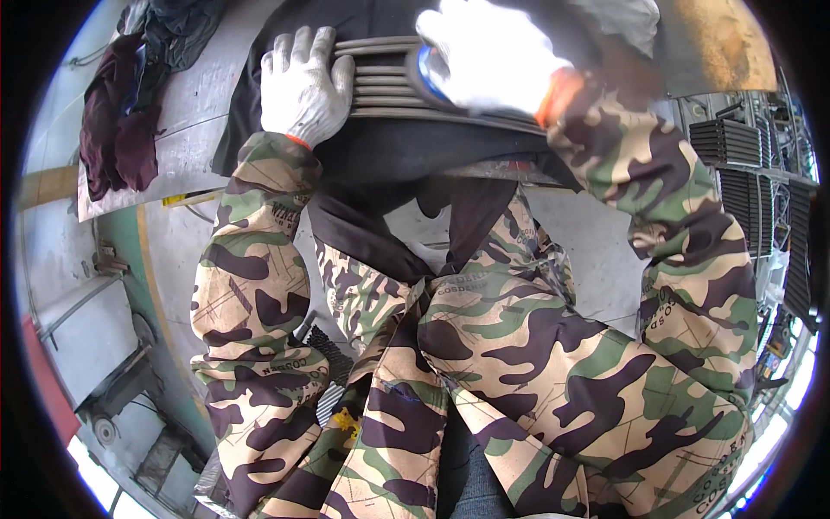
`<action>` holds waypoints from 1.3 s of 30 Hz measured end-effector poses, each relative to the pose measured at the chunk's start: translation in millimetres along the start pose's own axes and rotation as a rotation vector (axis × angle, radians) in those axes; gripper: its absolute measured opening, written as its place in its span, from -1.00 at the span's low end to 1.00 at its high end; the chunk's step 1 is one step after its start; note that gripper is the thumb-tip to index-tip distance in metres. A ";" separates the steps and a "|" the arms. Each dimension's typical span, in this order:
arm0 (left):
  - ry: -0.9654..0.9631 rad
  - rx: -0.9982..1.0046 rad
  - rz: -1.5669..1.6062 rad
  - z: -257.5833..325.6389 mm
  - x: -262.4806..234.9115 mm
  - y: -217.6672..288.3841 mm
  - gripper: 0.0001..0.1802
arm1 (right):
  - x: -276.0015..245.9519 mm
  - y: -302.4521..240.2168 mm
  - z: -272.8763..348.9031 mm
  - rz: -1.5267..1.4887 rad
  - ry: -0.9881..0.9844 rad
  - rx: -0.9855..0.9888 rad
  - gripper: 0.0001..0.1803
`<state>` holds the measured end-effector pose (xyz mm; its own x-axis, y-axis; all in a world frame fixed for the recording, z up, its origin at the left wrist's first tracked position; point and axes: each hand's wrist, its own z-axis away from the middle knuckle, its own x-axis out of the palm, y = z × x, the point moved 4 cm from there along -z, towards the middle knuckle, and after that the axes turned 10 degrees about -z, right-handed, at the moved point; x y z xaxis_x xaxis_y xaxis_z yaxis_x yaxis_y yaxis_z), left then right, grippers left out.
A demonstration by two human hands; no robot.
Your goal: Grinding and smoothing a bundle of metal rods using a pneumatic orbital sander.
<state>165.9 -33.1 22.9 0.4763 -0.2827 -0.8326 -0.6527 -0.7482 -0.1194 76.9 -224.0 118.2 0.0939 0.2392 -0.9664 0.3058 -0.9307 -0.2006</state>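
Note:
My left hand (303, 91), in a white knit glove, lies flat with its fingers spread over the left ends of several grey metal bars (380, 90). The bars run side by side across a dark cloth (406, 143). Further right, my right hand (497, 60), also in a white glove and slightly blurred, is closed on a rounded pad-like piece (425, 76) with a blue and dark edge. That piece rests against the bars; its exact kind is hidden by the glove. The right ends of the bars are partly covered by my hand and sleeve.
Dark red and dark grey garments (125, 130) lie on the table (192, 121) at the left. A worn brown board (722, 43) is at the far right. Racks of stacked dark bars (728, 143) stand to the right. A wheeled cart (86, 333) is on the floor at left.

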 end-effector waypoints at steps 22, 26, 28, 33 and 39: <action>-0.144 -0.054 0.081 0.3 -4.2 -1.3 -0.46 | -9.1 -18.8 -13.9 -0.058 -0.010 -0.015 -0.78; 0.024 -0.021 0.003 -1.1 0.8 -2.7 -0.50 | -3.3 -12.5 -25.1 -0.038 0.009 -0.008 -0.78; 0.043 -0.017 -0.009 -1.3 4.3 -3.1 -0.50 | -6.5 -23.2 -16.6 -0.075 -0.008 -0.021 -0.78; -0.133 -0.047 0.037 -3.5 10.0 -6.4 -0.49 | 0.1 -19.4 -27.9 -0.058 0.013 -0.019 -0.77; -0.057 -0.047 0.024 -0.4 12.7 -1.5 -0.48 | 0.4 -26.5 -14.2 -0.085 -0.008 -0.044 -0.76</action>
<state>173.2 -35.8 12.6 0.4256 -0.2671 -0.8646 -0.6346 -0.7692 -0.0747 82.3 -195.3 125.4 0.0584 0.3143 -0.9475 0.3540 -0.8940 -0.2747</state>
